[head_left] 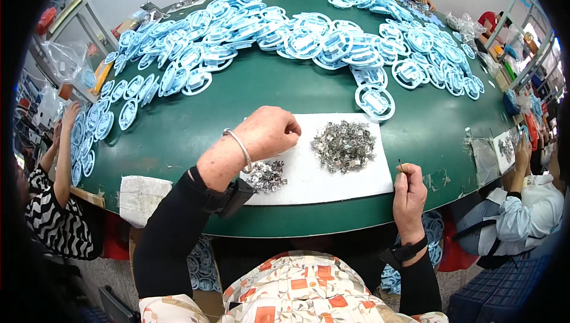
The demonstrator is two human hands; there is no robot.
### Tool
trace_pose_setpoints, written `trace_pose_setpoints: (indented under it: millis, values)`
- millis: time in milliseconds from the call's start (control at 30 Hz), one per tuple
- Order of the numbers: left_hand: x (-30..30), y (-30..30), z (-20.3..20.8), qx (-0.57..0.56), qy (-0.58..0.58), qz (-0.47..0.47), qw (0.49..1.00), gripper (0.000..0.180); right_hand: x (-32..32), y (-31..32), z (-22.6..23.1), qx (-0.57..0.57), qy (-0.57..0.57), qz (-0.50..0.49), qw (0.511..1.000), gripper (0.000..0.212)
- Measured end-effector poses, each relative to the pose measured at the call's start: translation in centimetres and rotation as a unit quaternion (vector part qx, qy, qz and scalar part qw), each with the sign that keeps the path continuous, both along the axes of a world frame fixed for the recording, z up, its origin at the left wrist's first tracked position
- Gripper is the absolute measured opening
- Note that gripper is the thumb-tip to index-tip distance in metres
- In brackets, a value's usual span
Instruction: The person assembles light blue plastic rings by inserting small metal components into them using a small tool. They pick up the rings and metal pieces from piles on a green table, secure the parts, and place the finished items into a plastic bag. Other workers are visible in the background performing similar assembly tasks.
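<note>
At mat (304, 181): left hand (268, 128) curled, right (409, 195) pinching pin (400, 166).

A green table (249, 82) bears pale-blue pieces (304, 43) and a white mat (309, 181).

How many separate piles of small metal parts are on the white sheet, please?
2: the larger pile is right of the left hand, and the smaller pile is nearer the wearer, perhaps partly hidden by the left forearm.
</note>
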State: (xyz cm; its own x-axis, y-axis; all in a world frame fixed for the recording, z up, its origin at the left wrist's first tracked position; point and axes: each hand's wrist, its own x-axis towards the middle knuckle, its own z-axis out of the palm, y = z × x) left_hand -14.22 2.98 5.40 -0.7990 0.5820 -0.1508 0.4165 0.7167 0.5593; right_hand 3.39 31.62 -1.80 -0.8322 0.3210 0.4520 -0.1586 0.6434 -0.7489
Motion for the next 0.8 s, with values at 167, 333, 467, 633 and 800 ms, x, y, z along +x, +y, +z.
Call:
trace_pose_setpoints:
  millis: [167,333,467,633,800]
  values:
    - [1.2,-3.6,-0.5,-0.061,-0.026,0.034,0.997,0.021,-0.3,-0.5,0.8,0.121,0.087,0.089,0.985,0.008]
    - [1.5,-4.3,-0.5,-0.040,-0.066,0.019,0.997,0.024,0.9,-3.7,2.9,0.196,0.069,0.111,0.972,0.016]
    - [0.8,-4.7,-2.2,-0.013,-0.065,0.019,0.998,0.028,0.5,-6.1,3.1,0.262,0.072,0.129,0.954,0.018]
    - [1.1,-5.8,-2.8,0.035,-0.046,-0.004,0.998,0.029,-1.3,-8.7,1.6,0.351,0.058,0.160,0.921,0.011]
    - [1.3,-4.5,-2.9,0.031,-0.020,0.026,0.999,0.032,0.0,-8.1,2.2,0.296,0.070,0.136,0.943,0.011]
